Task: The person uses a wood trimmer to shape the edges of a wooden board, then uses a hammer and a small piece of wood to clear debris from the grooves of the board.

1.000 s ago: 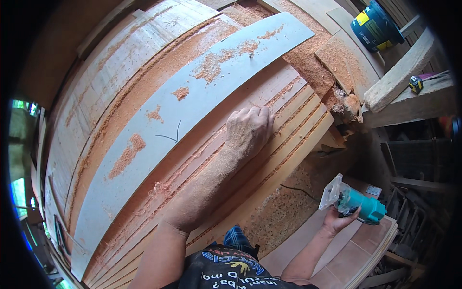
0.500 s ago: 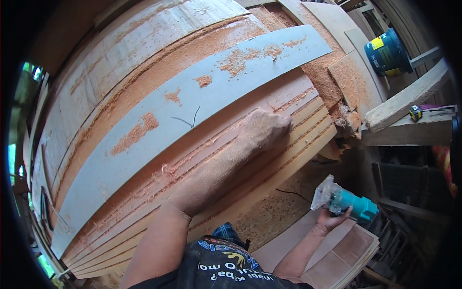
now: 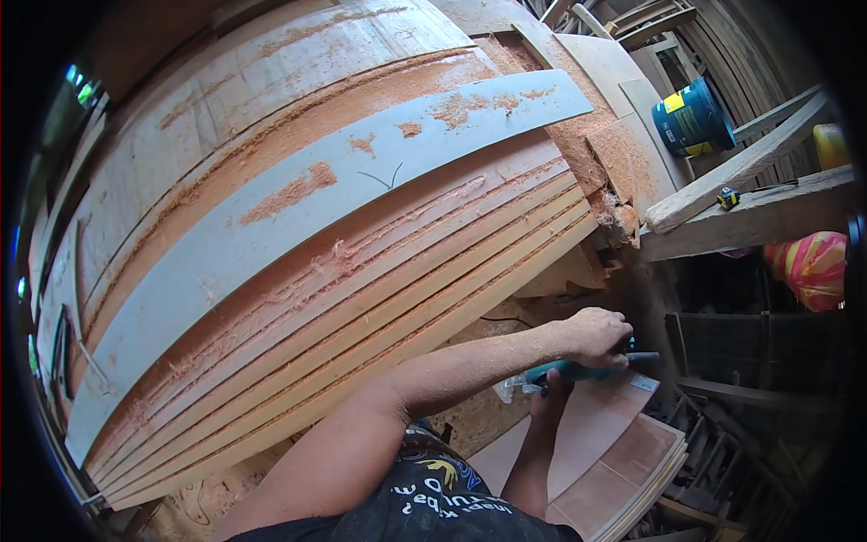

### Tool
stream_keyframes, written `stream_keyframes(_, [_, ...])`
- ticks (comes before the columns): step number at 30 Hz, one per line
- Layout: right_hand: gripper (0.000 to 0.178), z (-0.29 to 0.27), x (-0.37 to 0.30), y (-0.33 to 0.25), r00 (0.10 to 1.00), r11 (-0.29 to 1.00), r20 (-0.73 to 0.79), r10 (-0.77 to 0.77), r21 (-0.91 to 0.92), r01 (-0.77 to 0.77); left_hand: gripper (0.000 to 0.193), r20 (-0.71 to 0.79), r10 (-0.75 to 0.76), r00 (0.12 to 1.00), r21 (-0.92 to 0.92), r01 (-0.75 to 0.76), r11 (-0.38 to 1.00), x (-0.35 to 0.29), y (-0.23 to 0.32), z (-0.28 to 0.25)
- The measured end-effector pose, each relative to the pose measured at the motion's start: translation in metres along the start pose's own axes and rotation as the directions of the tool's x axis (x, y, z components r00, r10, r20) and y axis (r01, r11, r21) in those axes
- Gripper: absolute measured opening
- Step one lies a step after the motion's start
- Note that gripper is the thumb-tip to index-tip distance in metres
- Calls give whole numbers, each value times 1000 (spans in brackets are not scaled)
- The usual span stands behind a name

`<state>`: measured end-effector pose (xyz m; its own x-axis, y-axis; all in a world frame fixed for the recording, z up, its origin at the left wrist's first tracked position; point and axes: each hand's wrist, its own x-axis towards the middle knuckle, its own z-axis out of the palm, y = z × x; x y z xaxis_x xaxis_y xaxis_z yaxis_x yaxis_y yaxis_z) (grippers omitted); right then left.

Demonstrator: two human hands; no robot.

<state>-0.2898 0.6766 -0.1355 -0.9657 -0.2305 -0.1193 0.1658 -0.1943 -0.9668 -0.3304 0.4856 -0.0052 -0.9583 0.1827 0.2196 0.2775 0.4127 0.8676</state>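
Note:
A teal trim router (image 3: 585, 371) with a clear plastic base (image 3: 515, 388) lies sideways in front of me, held over the stacked panels at the lower right. My right hand (image 3: 554, 387), shadowed and partly hidden, grips it from below. Reaching across from the left, my left hand (image 3: 598, 336) is closed at the router's rear end; its fingertips are largely out of sight. Sawdust coats my left forearm. Beyond both arms lies a wide board with parallel grooves (image 3: 388, 298), shavings in its cuts. A pale curved template (image 3: 334, 194) rests along its far side, with sawdust patches on it.
Flat panels (image 3: 623, 452) are stacked at the lower right. A dark bucket (image 3: 694, 117) lies tipped at the upper right, near a wooden beam (image 3: 722, 172) and a tape measure (image 3: 728, 198). A pink-and-yellow bundle (image 3: 813, 269) sits at the right edge. A dark cord (image 3: 508, 320) runs below the board.
My left hand has left the grooved board and swung right to the router. The router has turned and come slightly left in my right hand. The view has shifted.

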Motion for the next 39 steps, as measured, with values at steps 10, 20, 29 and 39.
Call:
stream_keyframes(10, [60, 29, -33, -29, 973, 982, 229, 2, -186, 42, 52, -46, -46, 998, -222, 35, 975, -24, 8, -1])
stream_keyframes(20, [45, -21, -17, 3, 796, 532, 527, -297, -601, 596, 66, -281, 32, 959, -286, -115, 951, -120, 19, -31])
stream_keyframes(29, [63, 163, -58, -23, 882, 868, 351, -315, -270, 417, 26, -951, -72, 301, 97, 510, 855, -481, 34, -137])
stream_keyframes(39, [65, 331, -120, 47, 753, 818, 619, 224, 301, -490, 27, -924, 282, -258, -199, 955, 219, -804, 98, -79])
